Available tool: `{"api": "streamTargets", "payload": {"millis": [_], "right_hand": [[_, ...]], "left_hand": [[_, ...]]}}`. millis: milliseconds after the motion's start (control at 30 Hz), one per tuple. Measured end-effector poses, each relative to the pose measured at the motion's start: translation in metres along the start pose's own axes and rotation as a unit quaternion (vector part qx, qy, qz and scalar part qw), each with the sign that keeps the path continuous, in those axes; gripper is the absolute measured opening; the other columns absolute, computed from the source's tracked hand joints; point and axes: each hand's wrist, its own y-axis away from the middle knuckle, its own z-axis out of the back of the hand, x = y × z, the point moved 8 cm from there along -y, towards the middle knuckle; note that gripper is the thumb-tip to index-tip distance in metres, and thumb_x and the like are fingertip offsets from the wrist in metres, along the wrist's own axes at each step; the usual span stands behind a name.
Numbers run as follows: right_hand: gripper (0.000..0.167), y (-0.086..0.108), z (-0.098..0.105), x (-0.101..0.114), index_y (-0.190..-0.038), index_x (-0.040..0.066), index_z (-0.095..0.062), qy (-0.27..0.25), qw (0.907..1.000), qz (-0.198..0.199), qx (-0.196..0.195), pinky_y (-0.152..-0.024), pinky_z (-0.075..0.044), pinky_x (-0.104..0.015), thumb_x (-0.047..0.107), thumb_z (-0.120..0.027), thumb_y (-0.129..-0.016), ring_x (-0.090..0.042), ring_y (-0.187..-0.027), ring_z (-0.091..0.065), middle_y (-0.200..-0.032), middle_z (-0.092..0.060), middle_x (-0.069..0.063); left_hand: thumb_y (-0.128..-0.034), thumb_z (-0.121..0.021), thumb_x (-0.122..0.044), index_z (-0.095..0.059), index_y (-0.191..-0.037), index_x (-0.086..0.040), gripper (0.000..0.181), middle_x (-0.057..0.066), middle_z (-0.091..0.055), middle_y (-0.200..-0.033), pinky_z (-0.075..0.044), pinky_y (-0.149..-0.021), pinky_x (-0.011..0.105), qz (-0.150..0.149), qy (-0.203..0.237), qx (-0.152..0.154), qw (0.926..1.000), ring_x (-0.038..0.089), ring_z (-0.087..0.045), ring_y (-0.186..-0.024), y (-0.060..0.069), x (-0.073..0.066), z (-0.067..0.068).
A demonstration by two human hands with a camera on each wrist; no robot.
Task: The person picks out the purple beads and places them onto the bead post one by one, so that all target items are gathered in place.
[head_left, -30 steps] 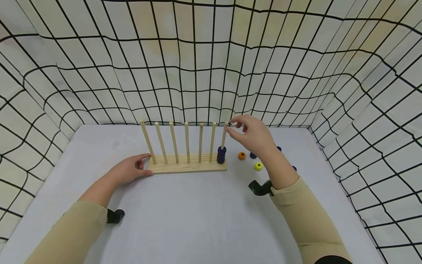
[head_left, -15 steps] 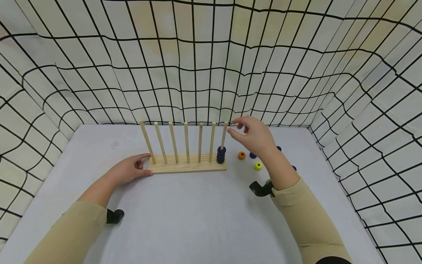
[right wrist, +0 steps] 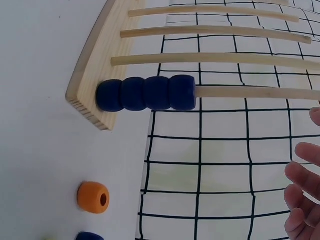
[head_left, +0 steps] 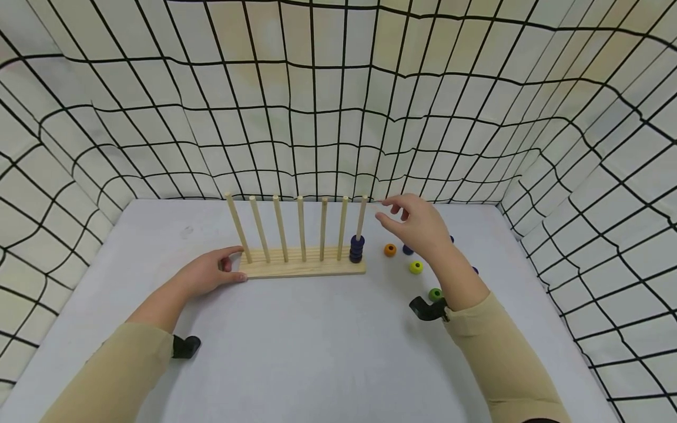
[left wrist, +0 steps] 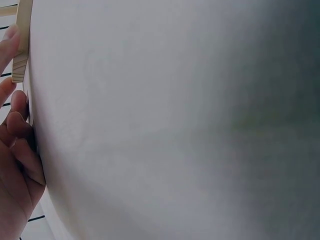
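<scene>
A wooden peg stand (head_left: pixel 302 269) with a row of upright pegs lies on the white table. Its rightmost peg carries a stack of dark blue beads (right wrist: pixel 146 93), the lowest sitting against the base. My left hand (head_left: pixel 206 272) grips the stand's left end, thumb on the front edge and index finger behind. Just right of the loaded peg's top hovers my right hand (head_left: pixel 422 226), holding nothing, thumb and forefinger apart. Beneath it lie an orange bead (head_left: pixel 389 250), a yellow bead (head_left: pixel 416 267) and a green bead (head_left: pixel 435 294).
A blue bead (head_left: pixel 408 249) lies beside the orange one, and more blue beads are partly hidden behind the right forearm. Black grid netting (head_left: pixel 328 123) over white sheeting rises behind and on both sides of the table (head_left: pixel 317 352).
My right hand has drawn back to the right, away from the loaded peg. The green bead has come into full view. My left hand keeps its place on the stand.
</scene>
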Motion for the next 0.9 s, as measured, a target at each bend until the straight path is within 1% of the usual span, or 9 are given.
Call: {"api": "streamTargets", "payload": {"millis": [233, 467, 633, 900], "right_hand": [[0.04, 0.004, -0.002, -0.015, -0.126, 0.018, -0.066, 0.011, 0.9998, -0.014, 0.005, -0.072, -0.042, -0.038, 0.043, -0.065, -0.094, -0.022, -0.091, -0.051, -0.108, -0.061, -0.003], [0.04, 0.009, -0.003, -0.029, -0.126, 0.016, -0.066, 0.018, 0.9993, -0.03, 0.015, -0.073, -0.042, -0.038, 0.041, -0.065, -0.095, -0.023, -0.092, -0.05, -0.111, -0.062, -0.007], [0.042, 0.012, -0.004, -0.039, -0.127, 0.015, -0.066, 0.021, 0.9987, -0.044, 0.016, -0.072, -0.043, -0.038, 0.043, -0.065, -0.094, -0.023, -0.092, -0.05, -0.11, -0.061, -0.005], [0.041, 0.021, -0.006, -0.057, -0.126, 0.015, -0.066, 0.032, 0.9974, -0.058, 0.029, -0.071, -0.042, -0.038, 0.042, -0.063, -0.095, -0.024, -0.092, -0.05, -0.109, -0.061, -0.005]], "left_hand": [[-0.0859, -0.074, -0.049, -0.04, -0.148, -0.005, 0.084, 0.005, -0.05, -0.091, -0.035, -0.07, 0.036, 0.001, 0.004, 0.002, 1.0, 0.02, -0.046, -0.08, 0.0, 0.0, 0.0], [-0.0854, -0.074, -0.051, -0.04, -0.148, -0.005, 0.085, 0.005, -0.05, -0.09, -0.035, -0.07, 0.037, 0.002, 0.003, 0.003, 1.0, 0.02, -0.046, -0.079, -0.001, 0.002, 0.0], [-0.0849, -0.074, -0.052, -0.04, -0.149, -0.005, 0.086, 0.005, -0.05, -0.09, -0.035, -0.07, 0.037, 0.006, 0.001, 0.002, 1.0, 0.02, -0.046, -0.08, -0.001, 0.003, 0.0], [-0.0848, -0.074, -0.052, -0.041, -0.149, -0.006, 0.085, 0.005, -0.05, -0.09, -0.035, -0.07, 0.037, 0.002, 0.004, 0.003, 1.0, 0.02, -0.046, -0.079, -0.001, 0.003, -0.001]]}}
